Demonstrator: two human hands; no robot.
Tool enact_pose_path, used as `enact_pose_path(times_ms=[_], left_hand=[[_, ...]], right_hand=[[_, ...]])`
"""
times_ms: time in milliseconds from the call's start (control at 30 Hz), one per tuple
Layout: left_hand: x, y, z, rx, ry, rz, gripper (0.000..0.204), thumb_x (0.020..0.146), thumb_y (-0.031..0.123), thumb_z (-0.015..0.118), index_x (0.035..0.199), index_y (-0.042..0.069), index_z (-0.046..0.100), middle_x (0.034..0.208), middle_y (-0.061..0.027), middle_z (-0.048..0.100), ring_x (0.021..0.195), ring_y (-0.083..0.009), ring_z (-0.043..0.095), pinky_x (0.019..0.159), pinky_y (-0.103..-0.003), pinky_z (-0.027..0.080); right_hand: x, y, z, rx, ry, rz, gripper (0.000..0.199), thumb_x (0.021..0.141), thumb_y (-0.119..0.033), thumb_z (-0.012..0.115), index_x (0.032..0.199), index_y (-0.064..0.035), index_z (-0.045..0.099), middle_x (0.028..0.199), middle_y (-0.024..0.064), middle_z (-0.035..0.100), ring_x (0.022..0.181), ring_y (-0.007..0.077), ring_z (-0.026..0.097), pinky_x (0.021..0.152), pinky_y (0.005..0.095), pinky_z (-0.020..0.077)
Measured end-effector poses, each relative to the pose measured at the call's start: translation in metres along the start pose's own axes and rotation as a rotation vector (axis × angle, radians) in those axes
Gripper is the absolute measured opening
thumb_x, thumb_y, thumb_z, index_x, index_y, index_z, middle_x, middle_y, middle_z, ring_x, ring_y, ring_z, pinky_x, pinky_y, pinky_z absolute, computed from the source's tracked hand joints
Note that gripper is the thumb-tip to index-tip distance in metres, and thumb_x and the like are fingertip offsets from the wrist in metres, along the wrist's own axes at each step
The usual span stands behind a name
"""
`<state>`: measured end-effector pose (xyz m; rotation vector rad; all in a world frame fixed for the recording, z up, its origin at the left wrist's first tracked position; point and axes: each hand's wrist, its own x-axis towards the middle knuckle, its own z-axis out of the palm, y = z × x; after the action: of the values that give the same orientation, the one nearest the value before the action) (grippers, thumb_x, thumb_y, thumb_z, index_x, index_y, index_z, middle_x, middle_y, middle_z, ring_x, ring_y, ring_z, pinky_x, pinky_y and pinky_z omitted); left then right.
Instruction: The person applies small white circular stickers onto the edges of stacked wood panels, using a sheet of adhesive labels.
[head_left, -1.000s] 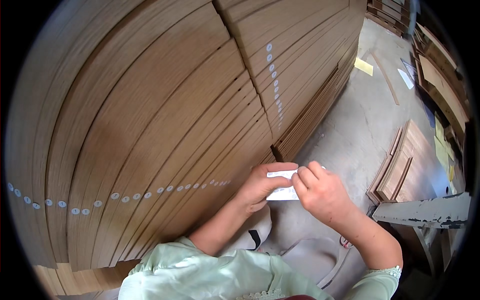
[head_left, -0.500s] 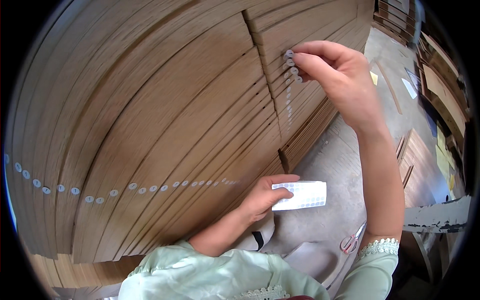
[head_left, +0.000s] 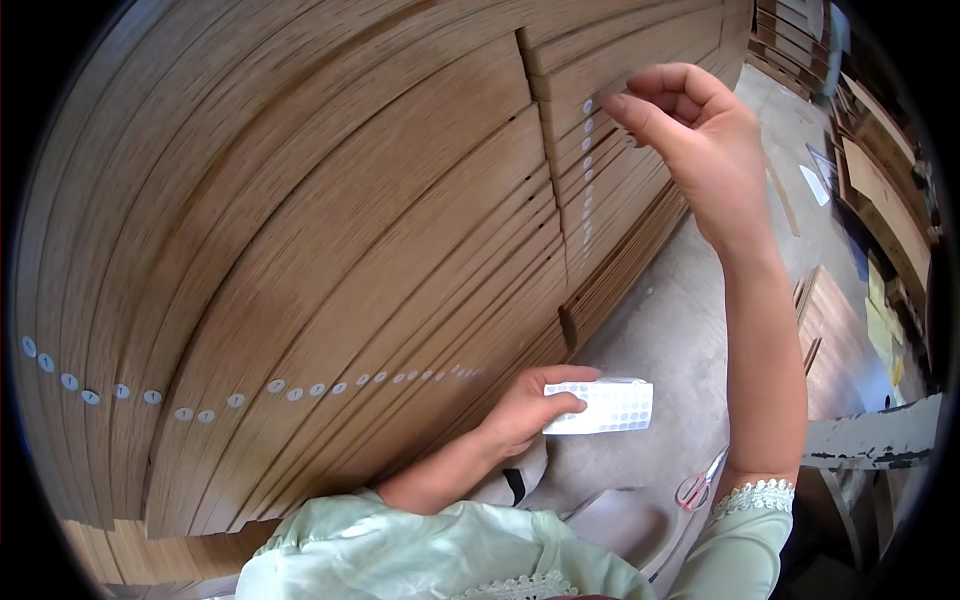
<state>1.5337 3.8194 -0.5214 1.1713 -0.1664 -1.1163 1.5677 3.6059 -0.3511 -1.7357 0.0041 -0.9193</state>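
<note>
1. Sticker sheet point(head_left: 598, 407): a small white sheet of round dots, low in the middle of the view, out over the grey floor point(head_left: 680, 300) just off the foot of the board stack.
2. The left hand point(head_left: 530, 405) has it in a closed grip, thumb on top and fingers beneath, pinching the sheet's left end; the rest of the sheet juts free to the right.
3. The right hand point(head_left: 690, 130) is raised at the stack's upper right, thumb and forefinger pinched together with their tips against a board edge, at the head of a column of dots point(head_left: 587, 170). I cannot tell whether a dot lies between the fingertips.
4. Judged step: a dot is going onto a board edge at the top of that column. The next move likely calls for a firm press, then a clean lift so the dot stays put.
5. Edges: the boards point(head_left: 330, 250) lie stacked, their thin edges in narrow steps; a second row of dots point(head_left: 290, 390) runs along the lower left.
6. Room: bare floor lies open between the hands. Scissors point(head_left: 697, 487) lie by the right elbow, and loose boards point(head_left: 830, 330) lean further right, so the right side is tighter.
</note>
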Motion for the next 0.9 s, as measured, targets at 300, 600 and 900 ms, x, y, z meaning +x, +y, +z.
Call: enact_pose_path(times_ms=[300,600,900], left_hand=[[0.001,0.001,-0.002,-0.026,0.027,-0.020,0.039,0.076,-0.004,0.058,0.115,-0.004,0.058,0.105,-0.0144,0.063,0.095,-0.0206,0.062,0.086,-0.030,0.050],[0.001,-0.001,0.000,-0.029,0.007,0.003,0.038,0.076,-0.004,0.058,0.113,-0.004,0.058,0.103,-0.0143,0.064,0.093,-0.0203,0.063,0.085,-0.031,0.051],[0.000,-0.001,0.000,-0.038,0.019,0.004,0.037,0.075,-0.005,0.058,0.112,-0.004,0.059,0.103,-0.0148,0.064,0.092,-0.0202,0.063,0.084,-0.030,0.051]], right_hand=[[-0.007,-0.014,0.019,-0.035,0.080,-0.067,0.019,0.077,-0.003,0.068,0.093,-0.0004,0.058,0.085,0.0036,0.065,0.075,0.0056,0.059,0.067,0.0184,0.0473],[0.013,-0.012,-0.003,0.138,-0.020,-0.143,0.019,0.076,-0.002,0.071,0.091,-0.0015,0.058,0.081,0.0011,0.061,0.076,0.0070,0.058,0.070,0.0190,0.0487],[0.014,-0.021,0.009,-0.083,0.038,-0.265,0.017,0.076,-0.001,0.070,0.089,-0.0028,0.058,0.081,-0.0001,0.060,0.077,0.0054,0.058,0.070,0.0178,0.0478]])
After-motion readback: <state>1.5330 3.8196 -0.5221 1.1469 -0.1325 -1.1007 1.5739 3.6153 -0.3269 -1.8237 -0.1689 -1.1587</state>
